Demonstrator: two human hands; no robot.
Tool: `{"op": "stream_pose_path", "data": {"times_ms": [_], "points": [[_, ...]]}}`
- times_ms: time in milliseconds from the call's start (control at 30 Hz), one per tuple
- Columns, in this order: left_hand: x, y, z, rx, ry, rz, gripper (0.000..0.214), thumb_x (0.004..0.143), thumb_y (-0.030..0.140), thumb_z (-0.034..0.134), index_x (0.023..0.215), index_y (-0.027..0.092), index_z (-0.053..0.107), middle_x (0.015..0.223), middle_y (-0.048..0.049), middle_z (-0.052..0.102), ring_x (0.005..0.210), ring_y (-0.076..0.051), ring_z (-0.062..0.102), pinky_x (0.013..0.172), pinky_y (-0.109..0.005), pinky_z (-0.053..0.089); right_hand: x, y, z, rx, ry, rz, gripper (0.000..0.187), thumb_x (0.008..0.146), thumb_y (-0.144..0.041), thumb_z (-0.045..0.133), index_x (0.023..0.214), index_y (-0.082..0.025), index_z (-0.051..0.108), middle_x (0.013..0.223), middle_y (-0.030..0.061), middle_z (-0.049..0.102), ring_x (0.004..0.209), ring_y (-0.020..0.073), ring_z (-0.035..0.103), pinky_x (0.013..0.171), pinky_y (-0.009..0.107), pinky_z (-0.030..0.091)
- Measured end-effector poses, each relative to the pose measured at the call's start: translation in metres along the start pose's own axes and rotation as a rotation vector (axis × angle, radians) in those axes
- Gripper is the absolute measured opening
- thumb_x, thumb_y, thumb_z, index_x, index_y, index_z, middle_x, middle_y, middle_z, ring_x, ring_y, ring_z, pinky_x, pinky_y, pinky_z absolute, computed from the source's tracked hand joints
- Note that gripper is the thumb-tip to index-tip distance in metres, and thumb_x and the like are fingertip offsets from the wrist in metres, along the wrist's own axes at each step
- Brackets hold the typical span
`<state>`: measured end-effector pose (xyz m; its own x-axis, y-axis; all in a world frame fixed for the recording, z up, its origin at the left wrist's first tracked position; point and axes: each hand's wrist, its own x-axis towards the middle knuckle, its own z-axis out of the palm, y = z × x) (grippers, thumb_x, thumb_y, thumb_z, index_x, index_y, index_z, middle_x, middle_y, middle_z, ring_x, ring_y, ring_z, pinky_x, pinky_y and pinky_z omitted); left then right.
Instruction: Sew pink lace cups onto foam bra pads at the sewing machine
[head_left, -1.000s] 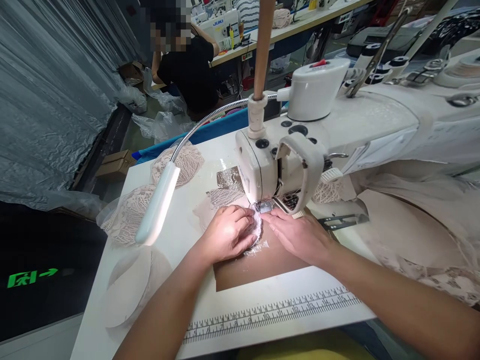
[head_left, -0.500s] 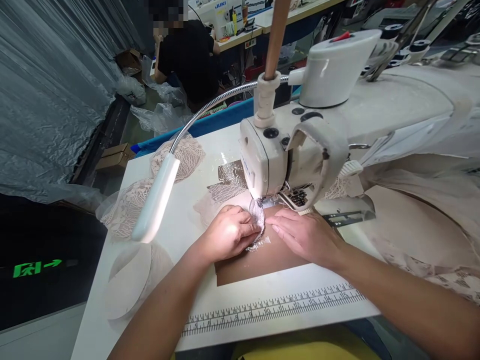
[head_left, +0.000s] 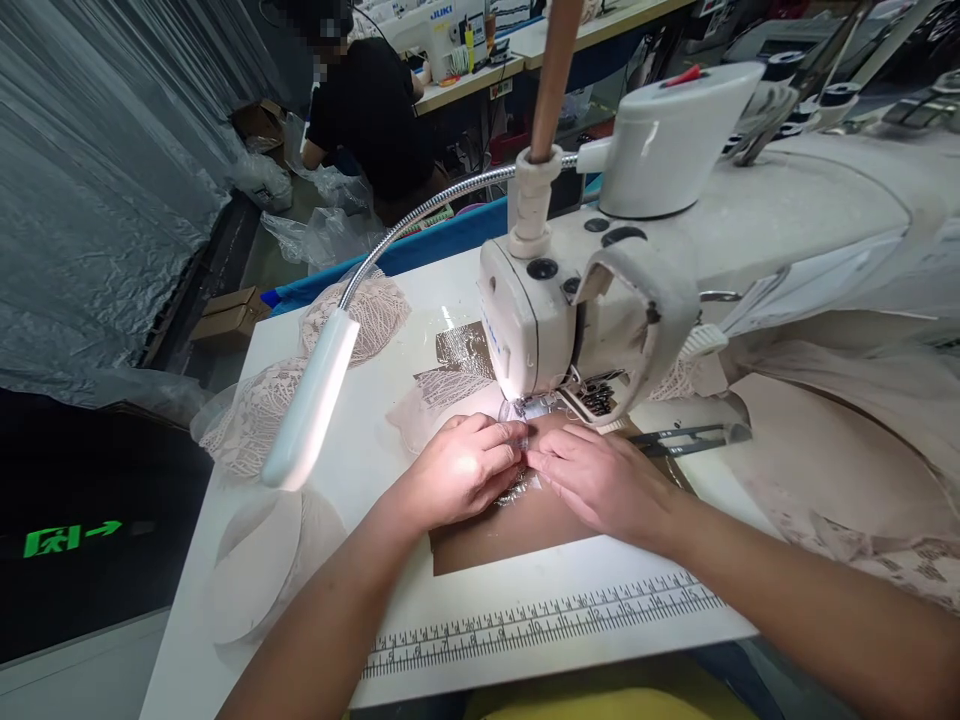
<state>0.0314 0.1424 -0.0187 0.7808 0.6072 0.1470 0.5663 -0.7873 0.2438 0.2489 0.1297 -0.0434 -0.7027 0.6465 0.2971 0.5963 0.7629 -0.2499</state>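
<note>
Under the presser foot of a white sewing machine (head_left: 508,325) lies a narrow, pale lace fabric piece (head_left: 510,411), mostly hidden by my fingers. My left hand (head_left: 469,468) has its curled fingers closed on the piece's left side. From the right, my right hand (head_left: 600,478) pinches the edge with its fingertips, which meet those of the left. Both hands rest over a brown sheet (head_left: 487,548) on the white table. More pale lace and mesh (head_left: 450,387) lies flat just left of the needle area. Black tweezers (head_left: 682,437) lie right of my right hand.
Lace cups (head_left: 251,415) and a round pale piece (head_left: 255,575) lie along the table's left side. A lamp (head_left: 311,400) on a bent metal neck hangs above them. A printed ruler (head_left: 540,632) runs along the front edge. Another person (head_left: 375,120) sits beyond the table.
My right hand has moved slightly left, its fingertips closing in to meet my left hand. The lace piece between them is now more covered. The tweezers show more.
</note>
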Motion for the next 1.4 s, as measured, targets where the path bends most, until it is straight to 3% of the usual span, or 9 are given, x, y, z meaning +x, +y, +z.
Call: {"op": "stream_pose_path", "data": {"times_ms": [100,233,900,1133,1400], "points": [[0.002,0.001,0.005,0.081,0.024,-0.014,0.031,0.096,0.029,0.038,0.115,0.018,0.061,0.12,-0.0085,0.064,0.088,-0.018,0.057,0.078,-0.034,0.047,0.0,-0.001,-0.002,-0.03,-0.012,0.003,0.026,0.084,-0.009,0.046,0.099,-0.017,0.066,0.079,0.0047,0.059,0.075,0.0167,0.051,0.068,0.028,0.036],[0.005,0.002,0.009,0.136,0.064,-0.038,0.031,0.096,0.029,0.039,0.11,0.016,0.064,0.113,-0.0088,0.067,0.086,-0.019,0.059,0.076,-0.034,0.048,-0.001,-0.001,-0.001,-0.023,-0.003,-0.001,0.028,0.084,-0.008,0.046,0.102,-0.018,0.065,0.078,0.0038,0.06,0.074,0.0162,0.051,0.067,0.028,0.035],[0.006,0.006,0.012,0.054,0.03,-0.127,0.035,0.096,0.029,0.039,0.118,0.013,0.06,0.128,-0.0089,0.059,0.098,-0.022,0.058,0.08,-0.039,0.049,0.001,0.001,0.0,-0.058,0.039,0.013,0.027,0.085,-0.009,0.045,0.099,-0.018,0.067,0.074,0.0029,0.058,0.069,0.0148,0.048,0.062,0.027,0.031],[0.01,0.003,0.01,0.067,-0.006,-0.195,0.04,0.096,0.031,0.035,0.121,0.01,0.057,0.129,-0.0109,0.057,0.11,-0.026,0.054,0.087,-0.042,0.047,0.009,0.0,-0.003,-0.141,0.064,0.091,0.03,0.083,-0.007,0.045,0.098,-0.016,0.069,0.075,0.0034,0.061,0.064,0.0135,0.047,0.057,0.027,0.029],[0.007,0.001,0.006,0.094,0.012,-0.228,0.04,0.093,0.033,0.04,0.122,0.011,0.056,0.13,-0.0137,0.055,0.102,-0.026,0.054,0.084,-0.041,0.047,0.015,0.002,-0.004,-0.2,0.061,0.198,0.034,0.08,-0.009,0.047,0.102,-0.022,0.069,0.075,0.0015,0.063,0.058,0.0129,0.045,0.054,0.028,0.028]]}}
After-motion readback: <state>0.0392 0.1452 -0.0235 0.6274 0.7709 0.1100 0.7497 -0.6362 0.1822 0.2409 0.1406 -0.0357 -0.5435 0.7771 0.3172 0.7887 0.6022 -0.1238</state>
